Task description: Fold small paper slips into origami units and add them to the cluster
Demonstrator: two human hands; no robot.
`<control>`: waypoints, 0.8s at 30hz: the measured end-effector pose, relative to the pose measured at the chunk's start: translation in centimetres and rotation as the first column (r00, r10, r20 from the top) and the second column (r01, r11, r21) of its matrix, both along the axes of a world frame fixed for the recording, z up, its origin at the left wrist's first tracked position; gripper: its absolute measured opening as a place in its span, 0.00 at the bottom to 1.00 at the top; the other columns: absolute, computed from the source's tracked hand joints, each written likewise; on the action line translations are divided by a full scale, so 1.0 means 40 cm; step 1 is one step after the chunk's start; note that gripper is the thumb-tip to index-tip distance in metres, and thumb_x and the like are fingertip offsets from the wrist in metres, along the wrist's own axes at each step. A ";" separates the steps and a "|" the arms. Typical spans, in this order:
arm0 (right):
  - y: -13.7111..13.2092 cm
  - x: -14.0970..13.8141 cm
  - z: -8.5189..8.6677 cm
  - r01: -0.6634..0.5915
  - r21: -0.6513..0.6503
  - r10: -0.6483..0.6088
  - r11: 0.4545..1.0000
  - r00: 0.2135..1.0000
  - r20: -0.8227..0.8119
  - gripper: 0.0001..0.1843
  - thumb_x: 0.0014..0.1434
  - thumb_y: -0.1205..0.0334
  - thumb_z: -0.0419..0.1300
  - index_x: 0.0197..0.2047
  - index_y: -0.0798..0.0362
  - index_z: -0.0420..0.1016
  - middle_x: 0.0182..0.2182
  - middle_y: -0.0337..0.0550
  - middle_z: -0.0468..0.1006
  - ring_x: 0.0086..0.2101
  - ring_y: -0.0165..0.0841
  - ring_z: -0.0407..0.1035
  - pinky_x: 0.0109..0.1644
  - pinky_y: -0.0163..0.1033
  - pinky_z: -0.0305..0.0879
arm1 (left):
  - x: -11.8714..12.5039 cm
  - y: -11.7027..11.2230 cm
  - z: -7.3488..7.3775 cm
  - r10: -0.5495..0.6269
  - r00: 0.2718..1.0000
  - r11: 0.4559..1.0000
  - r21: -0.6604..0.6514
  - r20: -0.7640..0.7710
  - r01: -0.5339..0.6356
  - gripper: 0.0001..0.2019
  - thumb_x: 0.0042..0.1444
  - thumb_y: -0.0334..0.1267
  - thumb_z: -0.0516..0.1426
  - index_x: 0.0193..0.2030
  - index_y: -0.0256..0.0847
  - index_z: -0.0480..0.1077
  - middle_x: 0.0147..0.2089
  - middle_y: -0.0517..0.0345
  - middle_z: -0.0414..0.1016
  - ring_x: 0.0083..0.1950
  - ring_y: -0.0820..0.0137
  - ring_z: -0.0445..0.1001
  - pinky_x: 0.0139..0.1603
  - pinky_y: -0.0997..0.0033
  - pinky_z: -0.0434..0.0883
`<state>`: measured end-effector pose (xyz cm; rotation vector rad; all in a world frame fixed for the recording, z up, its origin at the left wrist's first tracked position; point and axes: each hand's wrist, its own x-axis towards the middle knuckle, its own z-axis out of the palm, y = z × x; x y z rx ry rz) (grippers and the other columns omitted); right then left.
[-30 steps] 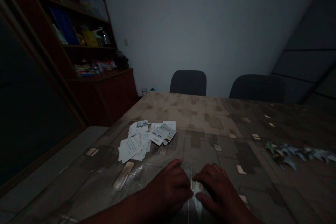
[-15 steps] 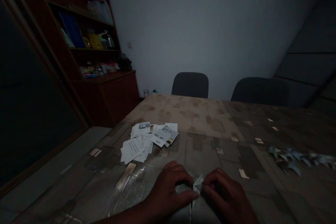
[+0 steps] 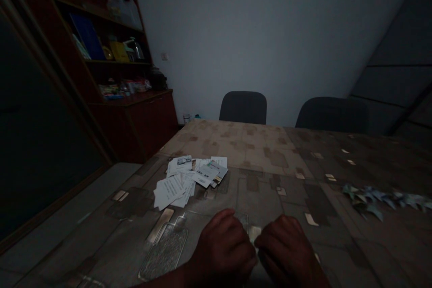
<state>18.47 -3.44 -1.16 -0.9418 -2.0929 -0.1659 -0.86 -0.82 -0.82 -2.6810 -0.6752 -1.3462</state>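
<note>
My left hand point(image 3: 227, 246) is closed, its fingers curled down and inward low over the table. Facing it, my right hand point(image 3: 289, 248) is closed too, and the fingertips of both hands nearly meet. The small pale folded paper seen between them a moment ago is now hidden behind my fingers. Beyond my left hand, white printed cards point(image 3: 173, 189) lie in a loose, overlapping spread. A greyish card point(image 3: 206, 173) rests on top at the right side of that spread. Off to the right sits a row of small folded paper pieces point(image 3: 373, 199), pale and pointed.
A patterned cloth covers the table point(image 3: 236, 141). Two dark chairs, one near the middle point(image 3: 243, 107) and one to the right point(image 3: 332, 113), stand at its far edge. On the left rises a reddish-brown cabinet point(image 3: 151, 119) with filled shelves. The room is dim.
Both hands have turned inward and their fingers have curled over, hiding the pale folded paper that showed between the fingertips. The camera has shifted slightly; the cards lie as before.
</note>
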 end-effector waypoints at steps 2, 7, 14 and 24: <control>0.001 0.013 0.007 -0.052 -0.115 0.058 0.992 0.997 0.057 0.10 0.65 0.69 0.51 0.34 0.50 0.71 0.25 0.37 0.74 0.29 0.33 0.63 0.38 0.41 0.54 | -0.005 0.002 0.000 -0.058 0.998 0.998 -0.023 -0.019 0.057 0.10 0.63 0.39 0.54 0.32 0.43 0.71 0.26 0.61 0.74 0.30 0.70 0.70 0.51 0.60 0.67; 0.007 0.043 0.017 -0.068 -0.259 0.070 0.964 0.998 -0.001 0.06 0.63 0.71 0.54 0.38 0.50 0.68 0.30 0.38 0.76 0.32 0.35 0.67 0.42 0.43 0.57 | -0.024 0.017 0.010 -0.130 0.987 0.987 -0.104 -0.097 0.119 0.10 0.66 0.44 0.52 0.43 0.43 0.71 0.38 0.59 0.80 0.39 0.67 0.74 0.56 0.56 0.63; 0.017 0.040 -0.008 -0.087 -0.262 0.101 0.961 0.994 0.040 0.09 0.58 0.74 0.55 0.37 0.49 0.70 0.29 0.36 0.76 0.32 0.33 0.69 0.45 0.43 0.59 | 0.000 0.020 -0.013 -0.050 0.990 0.999 -0.023 -0.131 0.048 0.07 0.63 0.38 0.55 0.33 0.42 0.70 0.31 0.59 0.74 0.33 0.69 0.68 0.47 0.60 0.65; -0.012 0.034 0.043 -0.105 -0.430 0.194 0.897 0.966 0.171 0.04 0.61 0.68 0.58 0.39 0.50 0.69 0.34 0.39 0.74 0.36 0.35 0.66 0.46 0.44 0.56 | 0.010 0.022 -0.042 -0.061 0.981 0.998 -0.041 -0.186 0.054 0.12 0.59 0.33 0.57 0.24 0.40 0.66 0.25 0.62 0.68 0.31 0.70 0.63 0.45 0.64 0.63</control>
